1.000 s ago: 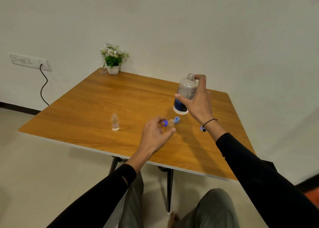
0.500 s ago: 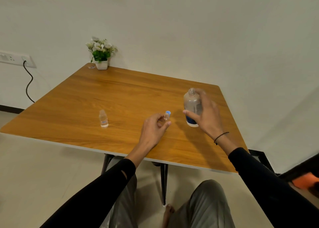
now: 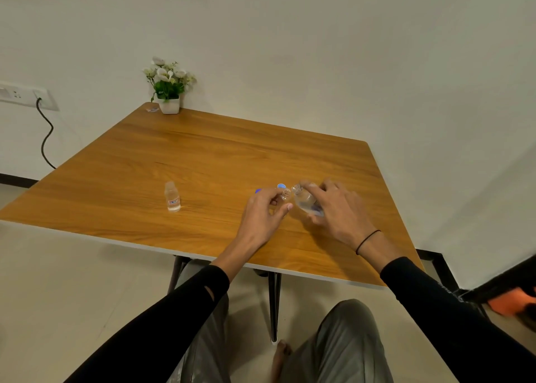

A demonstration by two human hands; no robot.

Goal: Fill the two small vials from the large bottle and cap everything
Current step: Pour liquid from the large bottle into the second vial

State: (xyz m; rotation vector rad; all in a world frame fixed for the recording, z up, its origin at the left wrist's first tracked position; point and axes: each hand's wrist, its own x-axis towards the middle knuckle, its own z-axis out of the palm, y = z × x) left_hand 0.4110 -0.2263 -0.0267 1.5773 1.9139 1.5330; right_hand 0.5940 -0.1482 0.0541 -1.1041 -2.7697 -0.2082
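Presently, at the near middle of the table (image 3: 116,197), my left hand (image 3: 261,217) pinched the open small vial (image 3: 285,194) between thumb and fingertips, its threaded mouth turned toward the right. Just beside it, my right hand (image 3: 339,208) was curled round the large bottle (image 3: 306,201), which was tilted leftward so that its uncapped neck nearly met the vial's mouth; whether liquid was passing at that instant could not be made out. I judged the pour into this vial to be beginning or under way, not finished. Just beyond the two mouths a light blue cap (image 3: 280,186) lay on the wood, and a darker blue cap (image 3: 258,191) showed at the far edge of my left fingers; whether it rested on the table or against the fingers I could not tell. Well to the left stood the second vial (image 3: 172,196), upright, uncapped, with clear liquid apparently in its lower part, so I judged it filled or partly filled. Outstanding, in my assessment: complete this pour, cap both vials, and cap the bottle, whose own cap I could not identify. Farthest off, a potted plant (image 3: 168,88) stood at the back corner.
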